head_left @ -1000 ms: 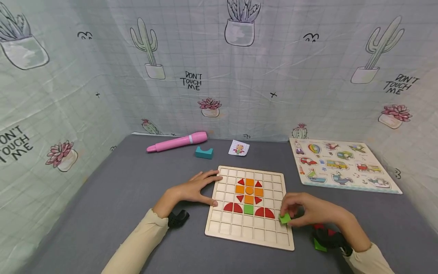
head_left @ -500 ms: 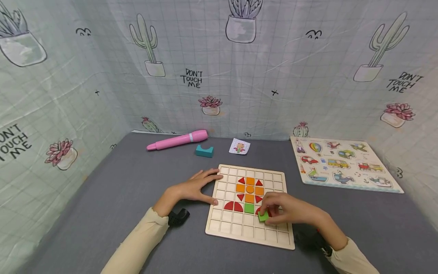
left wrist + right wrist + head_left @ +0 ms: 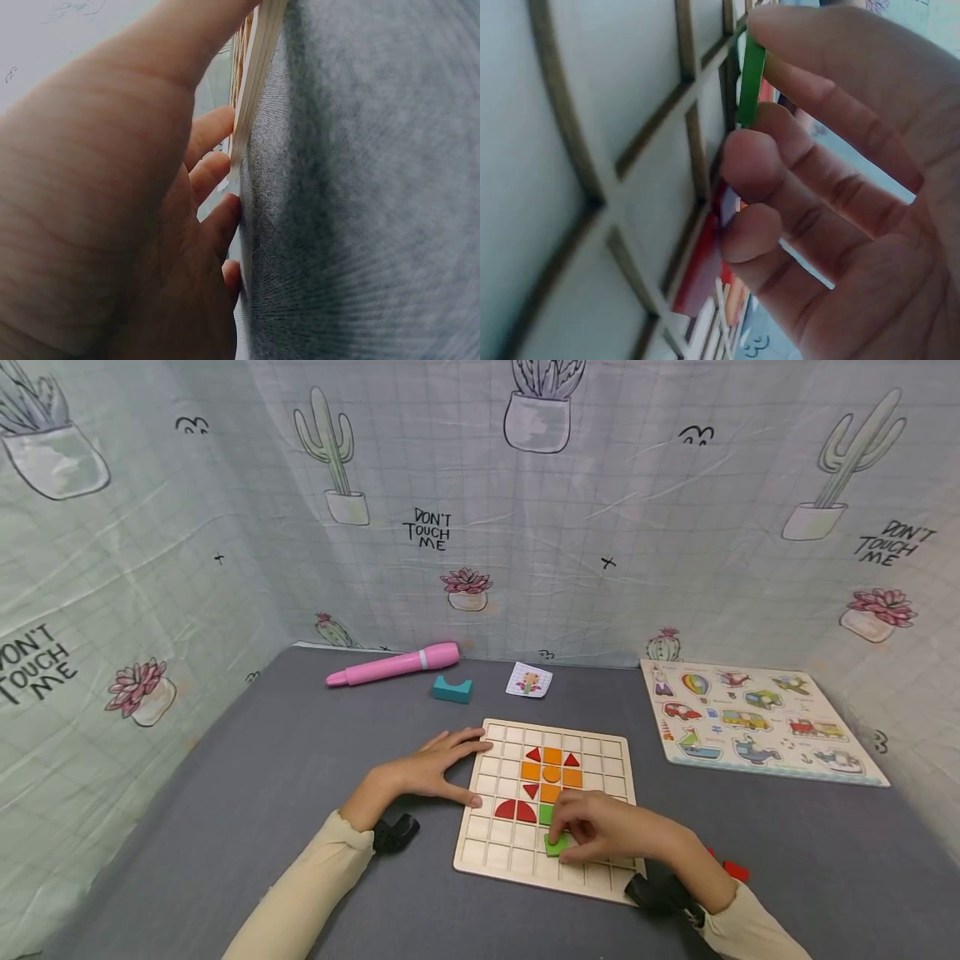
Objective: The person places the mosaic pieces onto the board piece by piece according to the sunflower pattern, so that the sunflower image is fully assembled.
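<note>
A light wooden grid board (image 3: 480, 852) lies on the grey table. Orange squares and an orange disc (image 3: 551, 773), red triangles (image 3: 533, 755) and red quarter-circles (image 3: 516, 811) form a pattern in its cells. One green square (image 3: 546, 813) sits below the orange ones. My right hand (image 3: 611, 828) pinches a second green square tile (image 3: 556, 845) between thumb and fingers, low over the cell just below that one. In the right wrist view the tile (image 3: 751, 79) stands edge-on between the fingertips. My left hand (image 3: 427, 770) rests at the board's left edge, fingers spread, thumb on the rim.
Red pieces (image 3: 736, 870) lie right of the board, partly behind the right wrist. Beyond the board are a pink pen (image 3: 393, 665), a teal notched block (image 3: 452, 690) and a small pattern card (image 3: 528, 680). A picture puzzle board (image 3: 757, 722) lies at the back right.
My right hand has carried the green tile leftward from the board's right edge to the middle column. My left hand has stayed at the left edge.
</note>
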A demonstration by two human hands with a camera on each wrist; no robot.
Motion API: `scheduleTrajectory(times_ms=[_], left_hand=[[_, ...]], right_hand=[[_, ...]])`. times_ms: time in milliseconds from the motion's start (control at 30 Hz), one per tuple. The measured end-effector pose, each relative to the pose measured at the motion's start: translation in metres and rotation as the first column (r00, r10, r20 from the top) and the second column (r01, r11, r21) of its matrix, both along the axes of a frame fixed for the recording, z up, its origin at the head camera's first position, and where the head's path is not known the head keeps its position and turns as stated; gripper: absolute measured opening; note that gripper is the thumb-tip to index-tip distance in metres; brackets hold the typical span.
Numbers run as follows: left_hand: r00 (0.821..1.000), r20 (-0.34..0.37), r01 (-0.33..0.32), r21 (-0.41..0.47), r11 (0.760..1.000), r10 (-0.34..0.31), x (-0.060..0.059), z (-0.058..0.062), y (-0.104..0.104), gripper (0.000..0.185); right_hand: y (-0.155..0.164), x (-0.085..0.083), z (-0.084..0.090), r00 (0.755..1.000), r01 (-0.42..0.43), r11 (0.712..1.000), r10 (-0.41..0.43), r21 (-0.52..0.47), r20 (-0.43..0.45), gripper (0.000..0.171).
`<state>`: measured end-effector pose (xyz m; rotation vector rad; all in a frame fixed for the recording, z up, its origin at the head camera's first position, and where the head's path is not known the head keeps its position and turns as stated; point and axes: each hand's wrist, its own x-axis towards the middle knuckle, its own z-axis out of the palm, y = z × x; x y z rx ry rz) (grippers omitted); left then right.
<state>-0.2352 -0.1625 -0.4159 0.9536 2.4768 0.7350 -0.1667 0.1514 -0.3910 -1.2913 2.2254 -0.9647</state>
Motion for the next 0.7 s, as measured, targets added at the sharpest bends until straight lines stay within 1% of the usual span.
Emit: scheduleTrajectory(times_ms=[200,300,500,700], left_hand=[[1.0,-0.001,0.006,-0.001,1.0,-0.006,0.0,0.0,0.0,0.086],[1.0,-0.006,0.004,-0.006,1.0,-0.004,-0.001,-0.001,0.0,0.086],[1.0,-0.014,-0.002,-0.006,1.0,0.002,-0.002,-0.001,0.001,0.086],[1.0,-0.005,-0.006,-0.012,1.0,0.006,-0.001,-0.001,0.001,0.086]], right_hand=[[-0.002,0.001,0.0,0.999,0.018,1.0,-0.019,-0.004,-0.049,0.009],[-0.005,0.002,0.0,0.996,0.048,0.999,-0.048,-0.004,-0.076,0.008],[-0.011,0.005,0.002,0.987,0.129,0.991,-0.125,0.038,-0.098,0.007],[-0.012,0.006,-0.001,0.985,0.142,0.989,-0.137,0.039,-0.106,0.008]])
